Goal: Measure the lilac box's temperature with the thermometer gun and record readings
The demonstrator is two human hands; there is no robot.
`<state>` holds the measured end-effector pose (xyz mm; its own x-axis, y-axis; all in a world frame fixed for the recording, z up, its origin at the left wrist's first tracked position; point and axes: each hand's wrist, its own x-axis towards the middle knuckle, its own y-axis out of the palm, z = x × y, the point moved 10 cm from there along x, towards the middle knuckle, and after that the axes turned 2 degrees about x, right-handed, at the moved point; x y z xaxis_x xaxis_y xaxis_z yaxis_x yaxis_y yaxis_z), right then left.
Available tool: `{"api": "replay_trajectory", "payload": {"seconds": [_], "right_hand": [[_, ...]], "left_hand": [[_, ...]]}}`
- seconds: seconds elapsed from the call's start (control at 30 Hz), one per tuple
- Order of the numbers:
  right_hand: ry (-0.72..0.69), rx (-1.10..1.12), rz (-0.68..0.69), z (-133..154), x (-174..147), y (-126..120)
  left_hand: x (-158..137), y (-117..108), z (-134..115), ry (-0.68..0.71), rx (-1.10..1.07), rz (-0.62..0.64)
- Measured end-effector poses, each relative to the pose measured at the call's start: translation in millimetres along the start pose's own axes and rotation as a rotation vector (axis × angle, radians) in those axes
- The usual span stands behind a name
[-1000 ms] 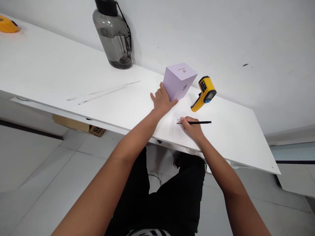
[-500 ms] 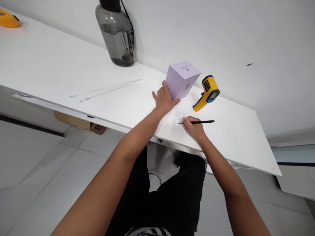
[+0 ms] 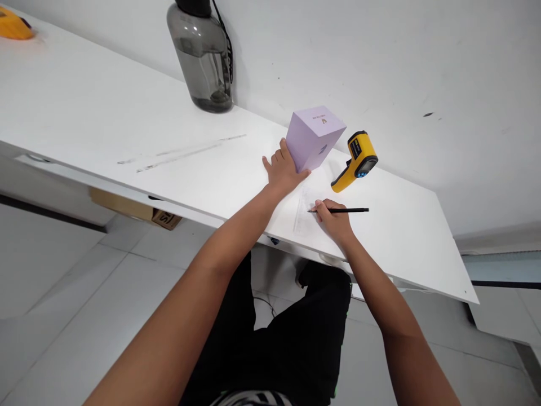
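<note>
My left hand [image 3: 284, 171] rests on the table around the near lower corner of a lilac box [image 3: 310, 138], thumb on one side and fingers on the other. The box stands upright with small print on its top and a dark mark on one face. A thin black pen [image 3: 353, 210] is pinched in my right hand [image 3: 335, 219], its tip pointing left over the white tabletop. By the tip lies a patch of faint grey marks [image 3: 301, 217]; whether the tip touches the surface I cannot tell. Beyond my right hand stands a yellow and black infrared thermometer [image 3: 357, 160].
A grey water bottle [image 3: 205, 67] stands against the wall on the white table [image 3: 105, 113]. Dark streaks [image 3: 181, 153] mark the tabletop. An orange-yellow object [image 3: 14, 25] sits far left. Below the table is a cardboard box [image 3: 139, 210].
The camera view has shifted slightly. My left hand stays at the lilac box, and the pen in my right hand has barely moved.
</note>
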<state>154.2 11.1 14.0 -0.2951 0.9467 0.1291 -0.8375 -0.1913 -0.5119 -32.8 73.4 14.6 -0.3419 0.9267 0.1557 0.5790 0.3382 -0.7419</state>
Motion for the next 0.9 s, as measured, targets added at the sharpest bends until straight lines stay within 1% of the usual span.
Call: {"api": "replay_trajectory", "payload": {"seconds": [0.3, 0.43, 0.67, 0.9], "right_hand": [[0.020, -0.010, -0.006, 1.8, -0.9, -0.5], [0.026, -0.013, -0.030, 0.4, -0.3, -2.4], [0.000, -0.046, -0.054, 5.3, -0.8, -4.6], [-0.005, -0.023, -0.006, 5.2, -1.0, -0.9]], "left_hand": [[-0.1, 1.5, -0.3, -0.004, 0.004, 0.020], [0.0, 1.9, -0.6, 0.003, 0.000, 0.017], [0.2, 0.8, -0.9, 0.006, -0.004, 0.009], [1.0, 1.9, 1.9, -0.005, -0.025, -0.006]]}}
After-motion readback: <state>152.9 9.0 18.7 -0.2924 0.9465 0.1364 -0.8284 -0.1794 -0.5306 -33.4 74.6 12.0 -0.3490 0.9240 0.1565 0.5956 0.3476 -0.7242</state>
